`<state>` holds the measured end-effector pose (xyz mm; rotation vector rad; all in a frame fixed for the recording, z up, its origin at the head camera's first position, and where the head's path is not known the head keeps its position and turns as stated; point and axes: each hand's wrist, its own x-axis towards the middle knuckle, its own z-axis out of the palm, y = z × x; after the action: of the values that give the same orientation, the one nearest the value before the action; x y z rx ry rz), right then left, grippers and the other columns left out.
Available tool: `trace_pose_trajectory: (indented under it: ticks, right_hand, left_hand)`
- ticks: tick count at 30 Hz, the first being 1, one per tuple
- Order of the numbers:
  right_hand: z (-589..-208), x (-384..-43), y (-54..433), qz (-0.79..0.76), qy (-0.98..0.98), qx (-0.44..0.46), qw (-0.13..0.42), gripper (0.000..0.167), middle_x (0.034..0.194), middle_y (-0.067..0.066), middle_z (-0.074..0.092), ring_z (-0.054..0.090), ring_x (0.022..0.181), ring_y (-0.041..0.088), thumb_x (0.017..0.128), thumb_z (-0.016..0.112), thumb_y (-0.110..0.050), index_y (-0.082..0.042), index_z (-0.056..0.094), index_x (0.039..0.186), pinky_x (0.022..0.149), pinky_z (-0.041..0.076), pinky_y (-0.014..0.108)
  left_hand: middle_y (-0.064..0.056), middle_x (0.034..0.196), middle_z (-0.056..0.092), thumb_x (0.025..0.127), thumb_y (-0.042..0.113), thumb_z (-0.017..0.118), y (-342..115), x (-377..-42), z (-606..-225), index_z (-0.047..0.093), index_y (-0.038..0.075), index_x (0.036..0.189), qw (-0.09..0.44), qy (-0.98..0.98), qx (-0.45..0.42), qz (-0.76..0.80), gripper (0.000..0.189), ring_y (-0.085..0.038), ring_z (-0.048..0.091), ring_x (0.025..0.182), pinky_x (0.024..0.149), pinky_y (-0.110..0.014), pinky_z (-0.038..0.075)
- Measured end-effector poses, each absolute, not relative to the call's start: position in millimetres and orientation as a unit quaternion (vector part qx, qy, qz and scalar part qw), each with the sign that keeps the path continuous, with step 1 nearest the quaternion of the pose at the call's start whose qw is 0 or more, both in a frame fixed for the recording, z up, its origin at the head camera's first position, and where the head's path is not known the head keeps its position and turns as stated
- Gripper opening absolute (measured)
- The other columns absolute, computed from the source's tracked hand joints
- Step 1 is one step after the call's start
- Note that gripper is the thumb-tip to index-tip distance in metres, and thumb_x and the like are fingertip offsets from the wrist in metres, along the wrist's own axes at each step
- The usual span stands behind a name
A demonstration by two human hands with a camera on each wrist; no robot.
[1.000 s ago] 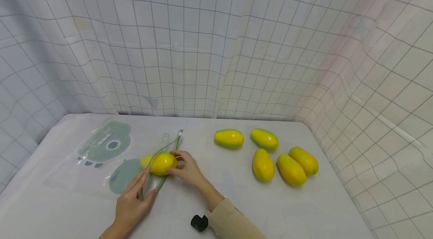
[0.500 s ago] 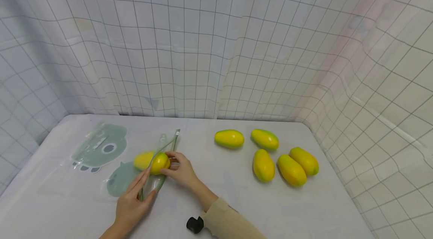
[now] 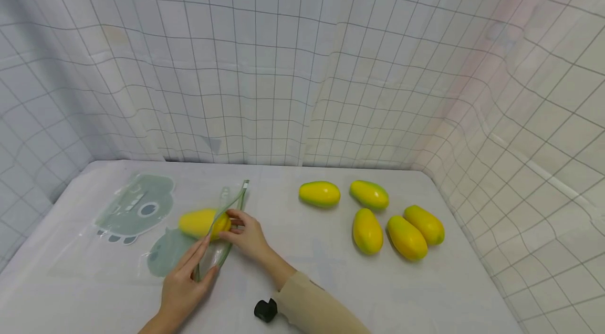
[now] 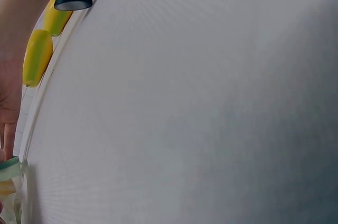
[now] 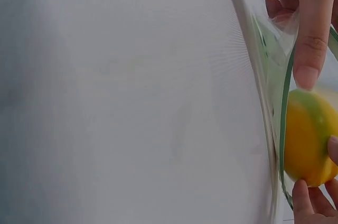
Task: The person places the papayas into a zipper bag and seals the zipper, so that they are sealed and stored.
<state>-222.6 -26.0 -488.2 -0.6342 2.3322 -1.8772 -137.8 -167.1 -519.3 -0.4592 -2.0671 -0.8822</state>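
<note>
Two hands: both at the mouth of the bag (image 3: 134,207). Right hand (image 3: 250,239) has thumb and fingers round one end of the mango (image 3: 198,222); left hand (image 3: 184,289) grips the bag's edge, thumb and fingers spread apart.
Mango: on its side, far end under clear film, near end in the mouth; not wholly inside.
Green rim (image 3: 242,200): judged main risk. If the left hold slackens, the mouth could fold in and catch on the mango or right fingers.
Film: looks thin and limp; a hard push might slide or bunch the bag rather than seat the fruit.
Glossy skin: probably slippery; a loose right grip could let the mango roll back out.
Five others (image 3: 367,231): right of the hands, well apart; likely to roll if a sleeve (image 3: 316,305) knocks them.
Left fingertips: exact contact with the rim unclear.
Right fingers: cannot tell how many are past the rim.
Left wrist view: bag clipped at lower left, its contents hard to read.
Right wrist view: mango and both hands cut by the right edge.
</note>
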Motion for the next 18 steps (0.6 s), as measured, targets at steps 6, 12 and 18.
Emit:
trace_pose_trajectory:
  ticks: [6, 12, 18]
  right_hand:
    - [-483.0, -220.7, -30.6, -0.618, 0.757, -0.208, 0.040, 0.046, 0.119, 0.018, 0.057, 0.059, 0.103, 0.024, 0.078, 0.070, -0.002, 0.006, 0.053, 0.120, 0.081, 0.049, 0.020]
    - [-488.4, -225.4, -35.0, -0.617, 0.759, -0.203, 0.046, 0.046, 0.119, 0.015, 0.057, 0.059, 0.103, 0.019, 0.078, 0.070, -0.004, 0.002, 0.054, 0.121, 0.080, 0.049, 0.017]
    - [-490.4, -226.2, -35.0, -0.621, 0.757, -0.200, 0.050, 0.046, 0.120, 0.013, 0.057, 0.058, 0.103, 0.018, 0.078, 0.070, -0.004, 0.001, 0.054, 0.121, 0.080, 0.048, 0.016]
  left_hand:
    - [-0.011, 0.122, 0.059, 0.086, 0.054, 0.048, -167.8, -133.8, -515.8, 0.058, 0.000, 0.121, 0.372, -0.837, -0.169, -0.363, 0.065, 0.012, 0.034, 0.120, 0.096, -0.004, 0.026]
    - [-0.017, 0.115, 0.061, 0.088, 0.053, 0.047, -165.9, -135.1, -514.3, 0.059, -0.003, 0.118, 0.396, -0.828, -0.180, -0.354, 0.064, 0.010, 0.036, 0.121, 0.097, -0.005, 0.027]
    - [-0.016, 0.117, 0.060, 0.088, 0.053, 0.047, -166.5, -135.3, -514.8, 0.059, -0.002, 0.119, 0.396, -0.829, -0.179, -0.352, 0.065, 0.009, 0.037, 0.121, 0.097, -0.005, 0.028]
